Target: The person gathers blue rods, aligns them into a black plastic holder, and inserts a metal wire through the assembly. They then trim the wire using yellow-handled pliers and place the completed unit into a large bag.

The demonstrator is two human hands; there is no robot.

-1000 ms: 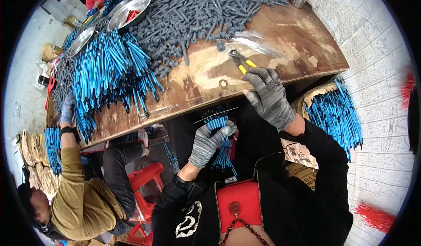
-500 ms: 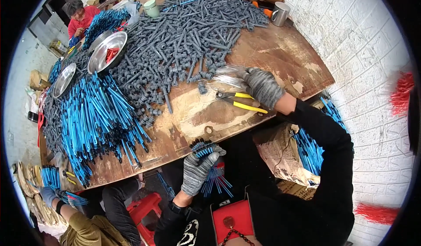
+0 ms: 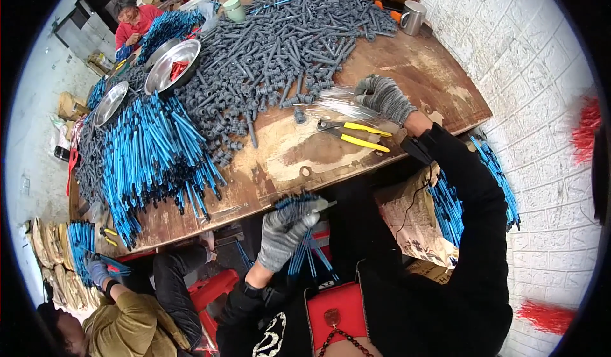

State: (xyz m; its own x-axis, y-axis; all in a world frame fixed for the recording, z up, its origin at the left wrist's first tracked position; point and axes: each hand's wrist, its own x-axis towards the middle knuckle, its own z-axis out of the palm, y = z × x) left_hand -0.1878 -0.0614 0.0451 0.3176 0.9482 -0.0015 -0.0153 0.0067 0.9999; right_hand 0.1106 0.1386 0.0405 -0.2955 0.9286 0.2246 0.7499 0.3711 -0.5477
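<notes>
In my left hand (image 3: 283, 236), gloved in grey knit, the fingers are wrapped round a bundle of thin blue rods (image 3: 309, 253). Their dark ends stick up above the fist and the blue lengths fan out beneath it, just off the table's near edge. My right hand (image 3: 385, 99), in a matching glove, is at a loose pile of thin silvery wires (image 3: 340, 104) on the table. Its fingers are closed on the wires' right end; the fingertips are partly hidden. Pliers with yellow handles (image 3: 366, 136) lie just below that hand.
A large heap of dark grey plastic parts (image 3: 273, 51) covers the far table. More blue rods (image 3: 149, 159) are piled at left, beside metal bowls (image 3: 191, 50). A metal mug (image 3: 413, 18) stands far right. Co-workers sit at far left and near left; a red stool (image 3: 213, 288) stands below.
My view has shifted slightly, moving the table rightward in the picture. My left hand has turned, tilting the rod bundle. My right hand stays by the wires, a little farther up.
</notes>
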